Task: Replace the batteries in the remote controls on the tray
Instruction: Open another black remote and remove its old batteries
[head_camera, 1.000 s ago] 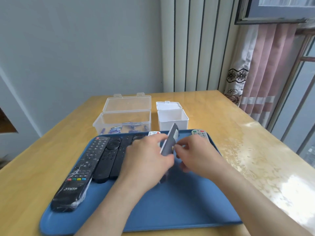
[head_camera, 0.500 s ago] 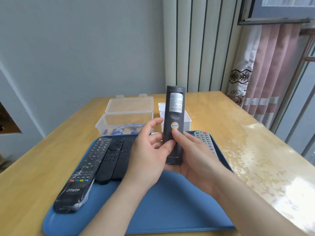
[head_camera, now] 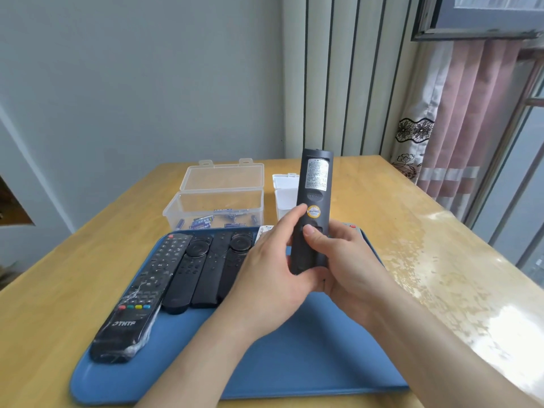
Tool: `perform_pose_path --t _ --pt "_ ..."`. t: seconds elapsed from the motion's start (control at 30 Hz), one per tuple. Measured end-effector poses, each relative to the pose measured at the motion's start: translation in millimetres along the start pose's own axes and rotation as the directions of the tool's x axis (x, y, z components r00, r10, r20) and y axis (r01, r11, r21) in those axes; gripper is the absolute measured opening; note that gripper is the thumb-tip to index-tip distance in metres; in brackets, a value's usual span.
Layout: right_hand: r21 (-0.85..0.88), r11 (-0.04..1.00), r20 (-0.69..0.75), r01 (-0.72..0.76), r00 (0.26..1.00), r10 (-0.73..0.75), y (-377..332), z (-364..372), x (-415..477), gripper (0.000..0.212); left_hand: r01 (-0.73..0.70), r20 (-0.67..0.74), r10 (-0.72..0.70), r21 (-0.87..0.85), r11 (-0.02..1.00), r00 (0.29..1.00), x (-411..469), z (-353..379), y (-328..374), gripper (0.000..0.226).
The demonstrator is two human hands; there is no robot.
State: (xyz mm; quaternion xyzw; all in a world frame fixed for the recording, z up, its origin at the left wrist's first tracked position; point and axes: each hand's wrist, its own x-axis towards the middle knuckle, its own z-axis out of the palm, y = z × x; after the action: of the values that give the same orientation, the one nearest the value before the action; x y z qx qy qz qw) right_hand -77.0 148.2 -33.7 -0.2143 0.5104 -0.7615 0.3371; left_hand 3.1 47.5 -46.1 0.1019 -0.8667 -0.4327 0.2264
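Item: dark grey remote (head_camera: 312, 207), held upright above the blue tray (head_camera: 294, 363), back face (label and round sticker) turned to the camera. Left hand (head_camera: 269, 278) was closed around its lower left edge, thumb laid by the sticker. Right hand (head_camera: 347, 269) was wrapped round the lower end, thumb pressed on the battery cover. Four black remotes (head_camera: 188, 269) were left lying on the tray.

Holding a dark remote (head_camera: 312, 201) upright, back facing the camera, in left hand (head_camera: 266, 278) and right hand (head_camera: 346, 266), above a blue tray (head_camera: 294, 363) carrying more remotes (head_camera: 182, 269); right thumb pressing its back.
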Motion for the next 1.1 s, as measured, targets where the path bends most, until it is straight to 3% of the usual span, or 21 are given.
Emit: perform_pose_path --t 0.07,0.2,0.27,0.5,0.6,0.67,0.77,0.83,0.97,1.03,1.1 --pt "0.051 0.998 0.011 -0.032 0.999 0.031 -0.7 0.9 0.2 0.023 -0.014 0.005 0.014 0.036 0.999 1.000 0.5 -1.2 -1.3 0.087" --pt "0.130 0.988 -0.018 -0.082 0.996 0.085 0.1 1.7 2.6 0.025 -0.184 -0.071 0.229 0.393 0.901 0.971 -2.0 4.5 0.3 0.083" --pt "0.143 0.985 -0.041 -0.096 0.994 0.103 0.9 0.2 4.4 0.026 -0.199 -0.096 0.276 0.475 0.857 0.956 -3.5 5.5 3.7 0.075" --pt "0.021 0.998 -0.138 -0.063 0.988 0.065 -1.7 -8.4 9.0 0.037 -0.250 -0.096 0.331 0.469 0.847 0.939 -2.8 -6.9 7.7 0.025" --pt "-0.055 0.998 -0.243 -0.027 0.970 0.013 -3.4 -11.3 10.9 0.038 -0.155 -0.063 0.187 0.341 0.927 0.980 -0.4 -19.6 12.0 0.018" --pt "-0.083 0.996 -0.285 0.010 0.958 -0.033 -7.8 -14.8 11.5 0.034 -0.026 0.134 -0.001 0.199 0.980 0.991 -1.2 -32.8 14.9 0.020" --pt "0.008 1.000 -0.257 0.020 0.966 -0.018 -14.4 -19.5 10.4 0.032 -0.036 0.464 -0.090 0.255 0.966 0.881 -5.1 -39.7 20.2 0.019" --pt "0.039 0.999 -0.247 0.007 0.969 0.003 -15.6 -19.6 9.6 0.034 -0.099 0.552 -0.089 0.302 0.948 0.829 -6.4 -34.3 23.6 0.019" --pt "0.067 0.998 -0.212 -0.013 0.977 0.027 -15.0 -14.2 7.2 0.032 -0.025 0.657 -0.160 0.262 0.965 0.737 -9.1 -28.5 22.3 0.023" --pt "0.069 0.997 -0.203 -0.021 0.979 0.035 -14.5 -12.4 6.9 0.033 0.033 0.603 -0.150 0.201 0.979 0.783 -8.3 -29.9 18.9 0.023" --pt "0.066 0.998 -0.187 -0.018 0.982 0.030 -13.8 -11.0 6.4 0.036 0.021 0.424 -0.060 0.096 0.995 0.904 -6.0 -31.4 19.6 0.012"
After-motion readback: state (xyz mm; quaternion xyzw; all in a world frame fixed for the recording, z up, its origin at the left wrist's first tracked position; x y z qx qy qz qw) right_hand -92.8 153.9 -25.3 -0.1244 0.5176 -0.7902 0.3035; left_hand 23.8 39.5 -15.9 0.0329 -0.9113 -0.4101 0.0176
